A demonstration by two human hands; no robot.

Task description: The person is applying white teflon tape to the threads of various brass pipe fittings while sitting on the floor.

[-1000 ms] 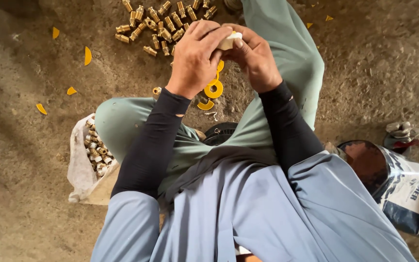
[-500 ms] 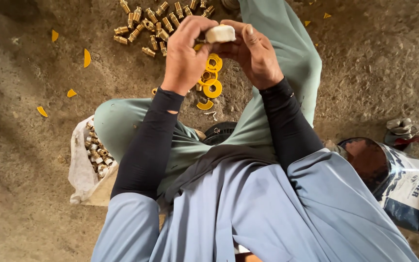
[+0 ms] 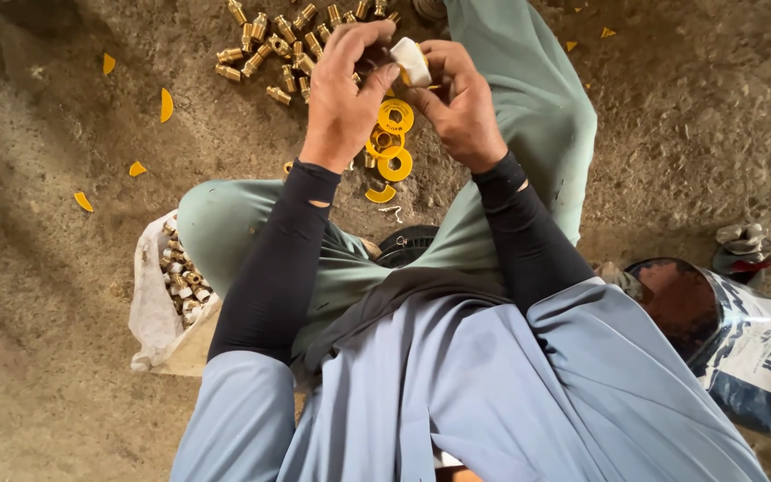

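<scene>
My left hand (image 3: 343,94) and my right hand (image 3: 462,109) meet in front of me, above my bent knees. A small white roll of tape (image 3: 410,61) is gripped by my right hand between thumb and fingers. The fingertips of my left hand pinch a small piece right next to the roll; the fingers hide most of it. Under the hands, yellow plastic spool rings (image 3: 394,117) lie on the dirt. A pile of small brass fittings (image 3: 284,43) lies just beyond my left hand.
A white sack (image 3: 149,308) holding more brass fittings sits by my left knee. Yellow plastic fragments (image 3: 165,104) are scattered on the dirt floor at the left. A dark round tin with a printed label (image 3: 747,344) lies at the right, with a crumpled glove (image 3: 747,243) behind it.
The white roll has turned from lying flat on top of my hands to standing tilted in my right fingers. My left fingers have shifted toward it. More of the yellow rings shows below.
</scene>
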